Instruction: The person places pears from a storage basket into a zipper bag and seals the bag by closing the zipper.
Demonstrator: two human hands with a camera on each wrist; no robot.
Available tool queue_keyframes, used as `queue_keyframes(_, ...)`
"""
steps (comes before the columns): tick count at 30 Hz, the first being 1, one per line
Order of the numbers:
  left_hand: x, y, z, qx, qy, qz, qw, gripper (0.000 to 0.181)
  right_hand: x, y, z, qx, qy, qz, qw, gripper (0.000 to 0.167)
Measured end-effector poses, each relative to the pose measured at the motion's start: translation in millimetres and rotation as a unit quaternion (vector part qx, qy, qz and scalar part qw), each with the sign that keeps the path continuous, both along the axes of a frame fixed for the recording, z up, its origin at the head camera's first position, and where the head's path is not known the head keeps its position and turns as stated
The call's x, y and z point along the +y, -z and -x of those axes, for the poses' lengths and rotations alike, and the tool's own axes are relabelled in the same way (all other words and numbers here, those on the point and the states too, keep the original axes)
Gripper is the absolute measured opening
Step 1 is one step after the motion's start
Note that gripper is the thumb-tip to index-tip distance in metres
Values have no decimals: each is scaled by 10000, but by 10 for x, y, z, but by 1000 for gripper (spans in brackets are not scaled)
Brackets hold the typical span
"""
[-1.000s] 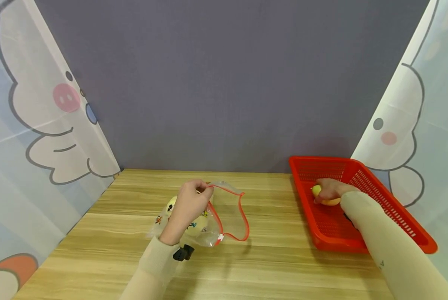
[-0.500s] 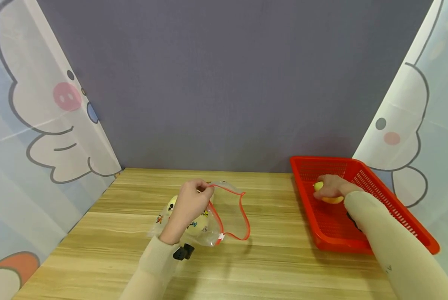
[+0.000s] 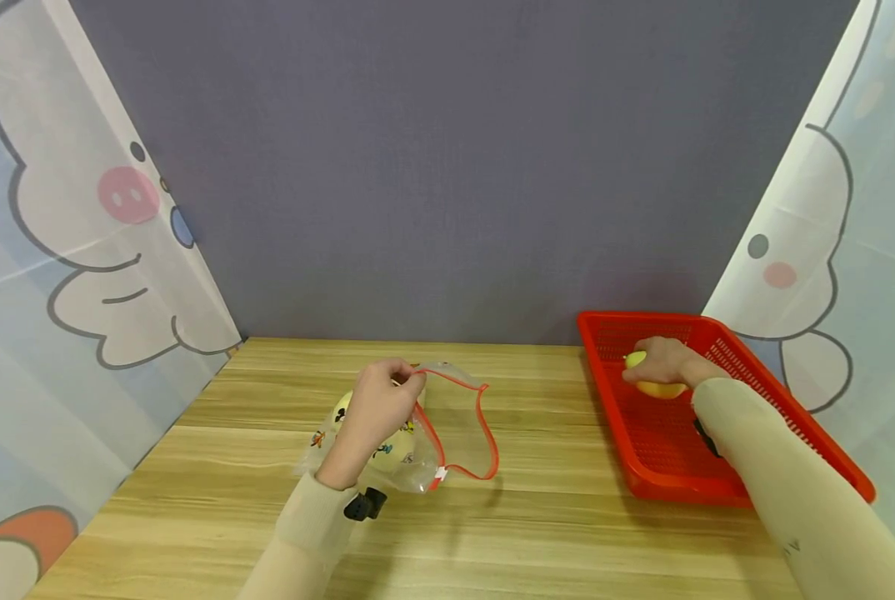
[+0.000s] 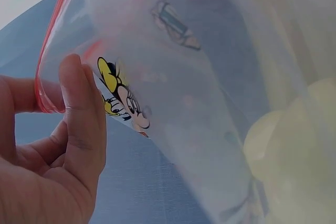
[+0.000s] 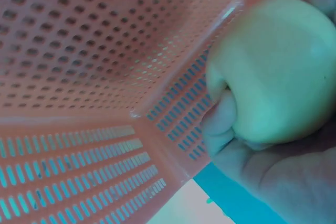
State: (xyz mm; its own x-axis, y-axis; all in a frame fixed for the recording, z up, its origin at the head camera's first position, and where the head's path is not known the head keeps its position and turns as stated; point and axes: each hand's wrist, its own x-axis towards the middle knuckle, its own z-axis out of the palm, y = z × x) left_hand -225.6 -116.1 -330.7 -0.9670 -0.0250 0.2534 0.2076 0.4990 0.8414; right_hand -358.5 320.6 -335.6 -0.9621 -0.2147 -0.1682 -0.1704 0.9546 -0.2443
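Observation:
My left hand (image 3: 376,408) pinches the red-edged rim of a clear zip bag (image 3: 458,425) printed with cartoon figures. The bag lies on the table with its mouth facing right; pale yellow rounded contents (image 4: 302,150) show through the plastic in the left wrist view. Over the red basket (image 3: 672,482), my right hand (image 3: 667,362) grips a yellow fruit (image 3: 661,389), its greenish tip and a short stem showing at the left. Fingers (image 5: 220,121) curl round its smooth, rounded body in the right wrist view. Part of the fruit is hidden by the hand.
The basket has slotted, perforated walls and stands at the right of the wooden table (image 3: 537,533). A grey panel (image 3: 432,167) rises behind the table, with cartoon-printed curtains (image 3: 57,292) on both sides.
My right hand has shifted slightly up and away in the head view, with the fruit moving along. The left hand and bag have stayed in place.

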Motion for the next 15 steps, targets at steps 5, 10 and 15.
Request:
queue_keyframes(5,2,-2,-1,9,52,-19,10000,18,-72,-91,-65,146,126,155,9997,79)
queue_keyframes(10,7,-7,-5,-21,39,-52,10000,19,-147,-164,-122,333,141,363,9987,74)
queue_keyframes(15,11,-12,0,-29,59,-42,10000,17,-228,-218,-168,388,118,511,9979,66)
